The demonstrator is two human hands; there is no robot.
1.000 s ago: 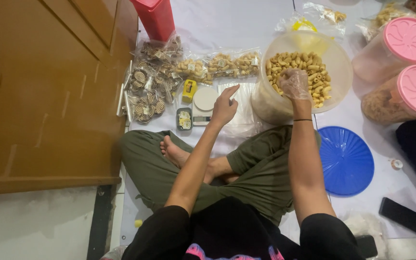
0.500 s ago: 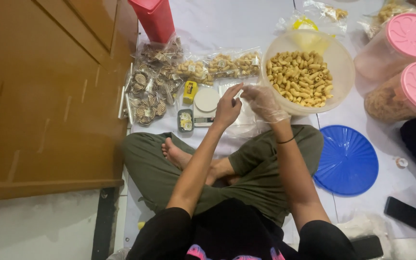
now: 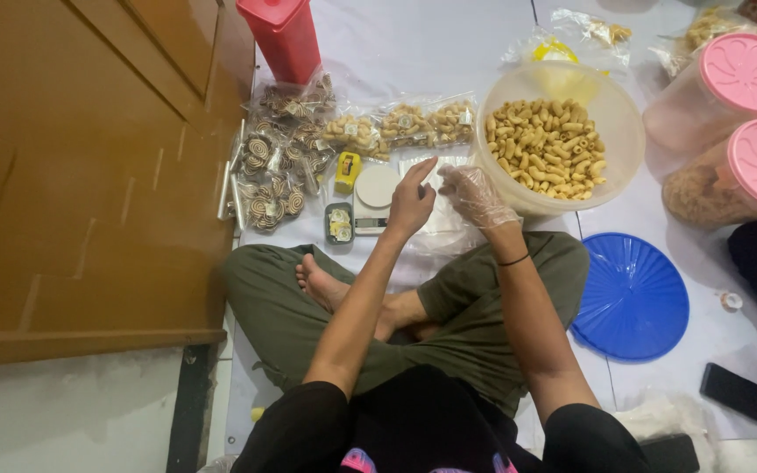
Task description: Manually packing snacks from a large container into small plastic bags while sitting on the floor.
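Against the far left stands a brown wooden door [image 3: 89, 175], with a red bin [image 3: 284, 35] at its upper corner. Just beside the door, sealed bags of spiral biscuits [image 3: 273, 171] lie heaped on the white floor sheet [image 3: 413, 44], with a row of bagged tube snacks [image 3: 400, 124] above them. Next come a small yellow object [image 3: 346, 171], a little tray [image 3: 337, 222] and a white kitchen scale [image 3: 373, 197].

The left hand [image 3: 411, 200] is raised just right of the scale, fingers pointing up, thumb and forefinger seemingly pinching the edge of a clear bag [image 3: 445, 223] that lies between the two hands. The right hand [image 3: 477, 194], in a thin plastic glove, is loosely curled at the bag's mouth; whether it grips any snacks I cannot tell. Beside it sits the big round tub [image 3: 617, 158] of loose tube snacks [image 3: 547, 144].

Judging by this, a portion is going into the bag. A next move would call for keeping the mouth held wide and the bag near the scale.

Further right lie a blue lid [image 3: 633, 298], two pink-lidded jars [image 3: 751, 114] and a dark phone [image 3: 741, 395].
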